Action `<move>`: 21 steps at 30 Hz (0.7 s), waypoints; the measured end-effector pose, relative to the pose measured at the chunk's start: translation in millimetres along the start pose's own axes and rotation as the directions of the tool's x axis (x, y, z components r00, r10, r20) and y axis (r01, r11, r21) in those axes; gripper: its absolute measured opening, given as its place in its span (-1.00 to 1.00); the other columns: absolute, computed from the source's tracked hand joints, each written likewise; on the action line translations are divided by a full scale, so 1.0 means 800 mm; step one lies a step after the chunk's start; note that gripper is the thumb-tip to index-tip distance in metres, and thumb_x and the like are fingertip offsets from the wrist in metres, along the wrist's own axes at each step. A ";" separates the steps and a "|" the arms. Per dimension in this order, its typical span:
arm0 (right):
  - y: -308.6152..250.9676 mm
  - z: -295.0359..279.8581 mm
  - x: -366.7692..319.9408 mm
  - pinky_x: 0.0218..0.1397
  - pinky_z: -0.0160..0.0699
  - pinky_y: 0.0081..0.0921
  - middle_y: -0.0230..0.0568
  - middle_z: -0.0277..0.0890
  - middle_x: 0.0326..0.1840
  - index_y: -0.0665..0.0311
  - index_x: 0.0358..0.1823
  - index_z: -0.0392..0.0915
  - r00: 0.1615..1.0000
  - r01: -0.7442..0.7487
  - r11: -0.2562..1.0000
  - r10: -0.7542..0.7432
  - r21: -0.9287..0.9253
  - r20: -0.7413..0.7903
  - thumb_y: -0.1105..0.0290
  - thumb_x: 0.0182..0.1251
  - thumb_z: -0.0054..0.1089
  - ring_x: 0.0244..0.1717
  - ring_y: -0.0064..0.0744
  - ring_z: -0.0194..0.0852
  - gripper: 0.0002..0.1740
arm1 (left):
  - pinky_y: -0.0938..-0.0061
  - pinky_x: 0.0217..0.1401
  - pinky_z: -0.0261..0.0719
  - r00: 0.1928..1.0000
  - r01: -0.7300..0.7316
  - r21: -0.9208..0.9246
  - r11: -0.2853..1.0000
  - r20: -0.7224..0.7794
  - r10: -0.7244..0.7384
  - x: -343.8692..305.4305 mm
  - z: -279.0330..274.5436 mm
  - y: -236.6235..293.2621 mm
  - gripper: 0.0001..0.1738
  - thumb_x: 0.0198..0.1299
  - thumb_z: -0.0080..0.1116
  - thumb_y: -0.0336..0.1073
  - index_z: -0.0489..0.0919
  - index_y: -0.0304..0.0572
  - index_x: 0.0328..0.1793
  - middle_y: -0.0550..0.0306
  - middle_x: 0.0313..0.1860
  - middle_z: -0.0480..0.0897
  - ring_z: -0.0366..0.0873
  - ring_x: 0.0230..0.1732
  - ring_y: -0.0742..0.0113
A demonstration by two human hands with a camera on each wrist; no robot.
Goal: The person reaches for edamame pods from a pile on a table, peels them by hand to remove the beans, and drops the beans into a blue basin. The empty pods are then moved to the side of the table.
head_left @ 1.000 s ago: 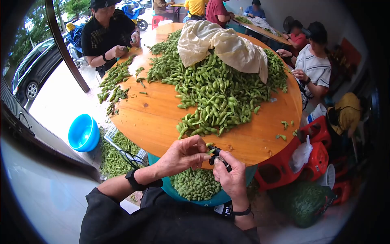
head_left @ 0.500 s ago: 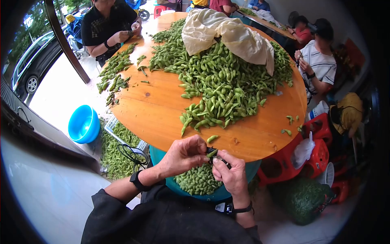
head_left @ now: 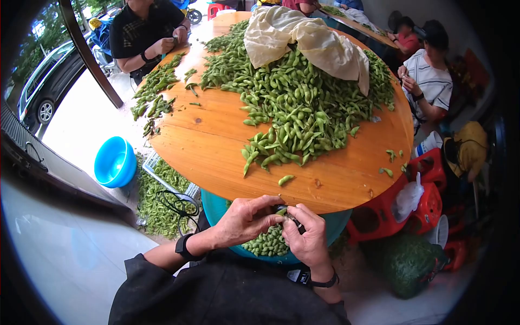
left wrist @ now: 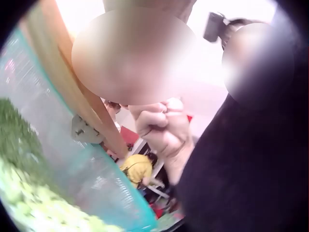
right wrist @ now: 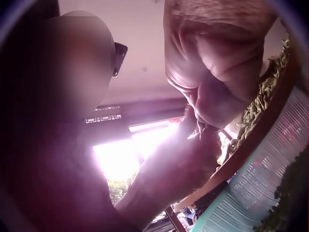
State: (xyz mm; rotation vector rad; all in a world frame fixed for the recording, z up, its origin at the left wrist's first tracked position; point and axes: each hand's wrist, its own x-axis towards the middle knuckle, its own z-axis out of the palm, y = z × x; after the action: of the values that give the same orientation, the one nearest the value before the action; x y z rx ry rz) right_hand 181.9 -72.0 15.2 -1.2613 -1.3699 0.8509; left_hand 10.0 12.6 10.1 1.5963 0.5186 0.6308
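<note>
In the head view my left hand (head_left: 241, 221) pinches a green soybean pod (head_left: 280, 212) between thumb and forefinger. My right hand (head_left: 310, 238) grips a small black tool (head_left: 297, 223), mostly hidden by the fingers, against the pod's end. Both hands meet at the near table edge, over a teal basin (head_left: 210, 208) partly filled with green pods (head_left: 265, 245). On the wooden table (head_left: 200, 146) rises a large heap of pods (head_left: 295, 108), partly under a cream cloth (head_left: 303, 38). One loose pod (head_left: 285, 180) lies just beyond my hands.
Across the table two people, one in a black shirt (head_left: 143, 32) and one in a striped shirt (head_left: 428, 78), also work with their hands. Left on the floor are a blue bowl (head_left: 115, 162) and a crate (head_left: 189, 190) among pods. Red stools (head_left: 428, 208) and a green net bag (head_left: 409, 271) stand right.
The hands have drawn closer together around the pod and tool, and sit slightly lower against the table edge. The head view has shifted a little. The striped-shirt person's hands have come up.
</note>
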 end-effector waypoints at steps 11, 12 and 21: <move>-0.011 0.025 -0.006 -0.33 0.50 -0.24 0.00 0.40 -0.34 0.48 -0.13 0.56 0.929 0.151 0.815 -0.311 -0.560 -0.201 0.70 0.17 0.13 -0.37 0.01 0.52 -0.78 | 0.25 -0.03 0.64 0.925 -0.262 0.442 0.858 -0.138 0.353 -0.002 0.030 -0.018 -0.38 0.19 0.10 -0.62 0.33 -0.34 0.42 -0.16 0.01 0.64 0.68 -0.07 -0.05; -0.012 0.011 -0.008 -0.34 0.48 -0.20 0.01 0.38 -0.33 0.49 -0.12 0.55 0.929 0.113 0.795 -0.298 -0.597 -0.221 0.70 0.18 0.13 -0.37 0.02 0.49 -0.78 | 0.27 -0.03 0.64 0.975 -0.179 0.381 0.907 -0.057 0.217 -0.006 0.026 -0.012 -0.38 0.20 0.13 -0.60 0.34 -0.29 0.43 -0.12 -0.02 0.67 0.68 -0.07 -0.02; 0.008 -0.149 -0.105 -0.16 0.44 -0.05 0.18 0.48 -0.24 0.54 -0.05 0.50 0.847 -0.429 0.490 -0.074 -0.759 -0.526 0.61 0.25 0.05 -0.20 0.23 0.50 -0.75 | 0.19 -0.20 0.62 0.966 -0.101 0.797 0.596 -0.065 0.251 0.063 -0.012 0.000 -0.65 0.12 0.30 -0.36 0.52 -0.22 0.03 0.04 -0.19 0.52 0.63 -0.20 0.02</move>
State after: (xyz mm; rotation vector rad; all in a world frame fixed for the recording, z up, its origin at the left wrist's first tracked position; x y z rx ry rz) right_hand 291.1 -169.4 15.1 -2.2620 -1.2278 -0.1811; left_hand 41.0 52.6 15.7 2.4860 0.8536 0.7441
